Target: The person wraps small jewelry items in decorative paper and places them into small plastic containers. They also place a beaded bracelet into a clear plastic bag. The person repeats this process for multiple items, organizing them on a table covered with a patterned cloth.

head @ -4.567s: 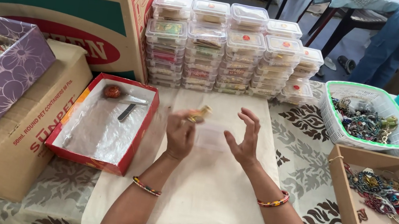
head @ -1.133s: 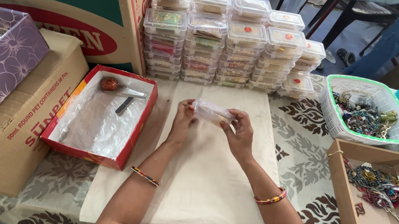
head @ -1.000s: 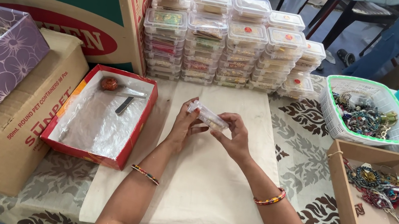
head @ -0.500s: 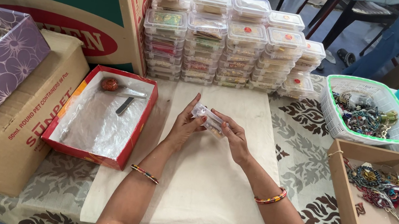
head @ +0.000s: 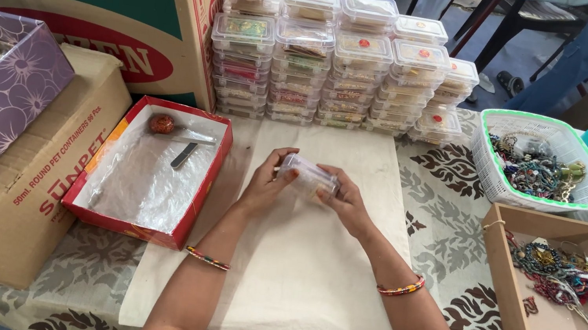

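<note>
Clear plastic box (head: pixel 308 177) sits pinched btwn both hands, left hand (head: pixel 265 184) & right hand (head: pixel 345 201) gripping its ends, long axis running left-right, above desk (head: pixel 305 286), both equally near.

Table (head: pixel 459 177), patterned cloth (head: pixel 433 236), boxes, stacked containers (head: pixel 335 60)

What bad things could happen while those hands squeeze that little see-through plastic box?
The small clear plastic box is pinched only between the left hand and right hand above the cream cloth, so it might slip and spill. The tall stacks of clear lidded containers stand just behind; a bumped stack could topple.
</note>
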